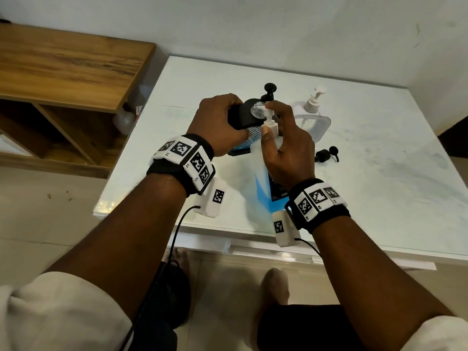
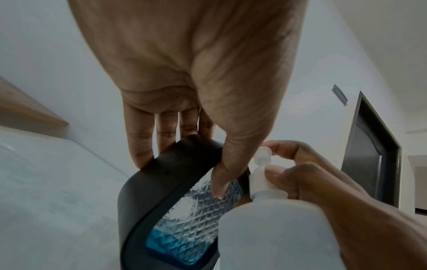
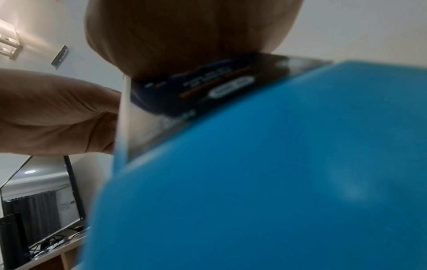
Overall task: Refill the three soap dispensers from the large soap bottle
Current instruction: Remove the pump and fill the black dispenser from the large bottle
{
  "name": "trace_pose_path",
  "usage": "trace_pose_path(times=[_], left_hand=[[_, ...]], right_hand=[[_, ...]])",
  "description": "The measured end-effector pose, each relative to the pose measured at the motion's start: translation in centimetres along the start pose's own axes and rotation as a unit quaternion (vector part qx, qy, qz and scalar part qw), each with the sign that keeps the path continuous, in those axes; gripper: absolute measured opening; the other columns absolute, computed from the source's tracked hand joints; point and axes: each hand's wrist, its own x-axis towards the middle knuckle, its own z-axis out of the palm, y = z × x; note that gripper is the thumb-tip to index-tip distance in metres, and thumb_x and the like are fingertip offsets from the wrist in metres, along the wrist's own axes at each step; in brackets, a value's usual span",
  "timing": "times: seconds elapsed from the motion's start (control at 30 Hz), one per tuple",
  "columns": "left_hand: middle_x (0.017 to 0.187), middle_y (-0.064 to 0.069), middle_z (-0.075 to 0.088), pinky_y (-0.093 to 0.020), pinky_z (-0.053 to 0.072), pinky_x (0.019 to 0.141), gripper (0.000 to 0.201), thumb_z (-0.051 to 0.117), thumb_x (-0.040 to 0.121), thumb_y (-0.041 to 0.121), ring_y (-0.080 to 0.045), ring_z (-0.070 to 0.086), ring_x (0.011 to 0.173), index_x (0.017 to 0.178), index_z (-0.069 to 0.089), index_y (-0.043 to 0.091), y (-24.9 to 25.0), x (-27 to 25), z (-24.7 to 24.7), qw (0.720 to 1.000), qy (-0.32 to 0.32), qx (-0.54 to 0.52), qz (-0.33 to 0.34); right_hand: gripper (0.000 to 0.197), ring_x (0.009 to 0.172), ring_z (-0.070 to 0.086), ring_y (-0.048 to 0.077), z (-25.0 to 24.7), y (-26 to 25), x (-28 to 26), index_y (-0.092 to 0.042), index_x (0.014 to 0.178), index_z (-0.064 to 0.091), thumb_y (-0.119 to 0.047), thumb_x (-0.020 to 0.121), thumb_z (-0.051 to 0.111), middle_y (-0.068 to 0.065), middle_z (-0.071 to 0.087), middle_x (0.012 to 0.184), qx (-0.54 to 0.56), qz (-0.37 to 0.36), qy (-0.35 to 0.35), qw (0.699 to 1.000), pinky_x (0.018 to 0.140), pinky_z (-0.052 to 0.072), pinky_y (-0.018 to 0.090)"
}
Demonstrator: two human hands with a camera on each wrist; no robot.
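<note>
Soap bottle (image 1: pixel 263 173), large and translucent with blue liquid in its lower part, stands near the centre of the head view on the white bench (image 1: pixel 379 173). The right hand (image 1: pixel 286 150) curls round its neck and white pump (image 1: pixel 269 120), with a fingertip on the pump head, whose nozzle reaches to the open clear neck of the black dispenser (image 1: pixel 243 115) just to its left. The left hand (image 1: pixel 217 122) grips that dispenser's black top, thumb on its faceted clear panel (image 2: pixel 203 210); a little blue soap sits at the panel's bottom in the left wrist view. A black pump (image 1: pixel 325 154) lies loose on the bench at centre right. Toward the upper right stands a white dispenser (image 1: pixel 312 115), and behind the hands a black pump head (image 1: pixel 270 88) rises. In the right wrist view the bottle's blue body fills the frame, blurred.
</note>
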Motion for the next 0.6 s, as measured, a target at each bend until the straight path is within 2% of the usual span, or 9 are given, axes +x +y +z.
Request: trace_pose_path(times=[0.13,0.23,0.33,0.5,0.6], left_hand=[[0.097,0.001,0.071,-0.037,0.058,0.083,0.039,0.08,0.069,0.025,-0.018,0.065,0.088,0.105,0.07,0.017,-0.24,0.02,-0.11,1.0,0.004,0.003,0.0],[0.099,0.0,0.071,-0.037,0.058,0.084,0.04,0.081,0.069,0.023,-0.019,0.065,0.089,0.107,0.069,0.016,-0.22,0.02,-0.2,1.0,0.005,0.0,-0.001],[0.099,-0.001,0.071,-0.037,0.058,0.083,0.039,0.081,0.07,0.022,-0.019,0.065,0.089,0.107,0.069,0.015,-0.1,0.02,-0.22,1.0,0.008,-0.002,0.0],[0.099,-0.001,0.071,-0.038,0.058,0.083,0.04,0.082,0.069,0.023,-0.02,0.066,0.09,0.107,0.069,0.015,-0.09,-0.06,-0.07,1.0,0.005,-0.001,0.0],[0.096,0.001,0.07,-0.038,0.058,0.082,0.041,0.078,0.066,0.029,-0.02,0.065,0.088,0.104,0.07,0.016,-0.01,0.04,-0.16,1.0,0.006,-0.002,0.001]], right_hand=[[0.032,0.069,0.063,0.015,0.24,-0.19,0.38,-0.032,0.13,0.047,-0.033,0.099,0.051,-0.004,0.07,0.086,-0.008,0.001,0.0,1.0,0.061,0.047,0.028],[0.031,0.064,0.061,0.015,0.2,-0.08,0.62,-0.027,0.129,0.049,-0.035,0.099,0.049,-0.003,0.068,0.08,0.001,0.005,-0.002,1.0,0.059,0.048,0.03],[0.032,0.063,0.06,0.014,0.06,-0.08,0.48,-0.024,0.129,0.051,-0.035,0.099,0.049,-0.002,0.069,0.082,-0.001,0.0,-0.002,1.0,0.058,0.047,0.03],[0.035,0.063,0.058,0.012,-0.06,-0.27,0.16,-0.033,0.13,0.046,-0.031,0.096,0.053,-0.004,0.069,0.086,0.001,-0.004,-0.002,1.0,0.059,0.048,0.029],[0.036,0.067,0.062,0.014,-0.06,-0.14,0.2,-0.031,0.135,0.048,-0.03,0.1,0.051,-0.006,0.07,0.09,0.0,0.003,-0.003,1.0,0.061,0.05,0.032]])
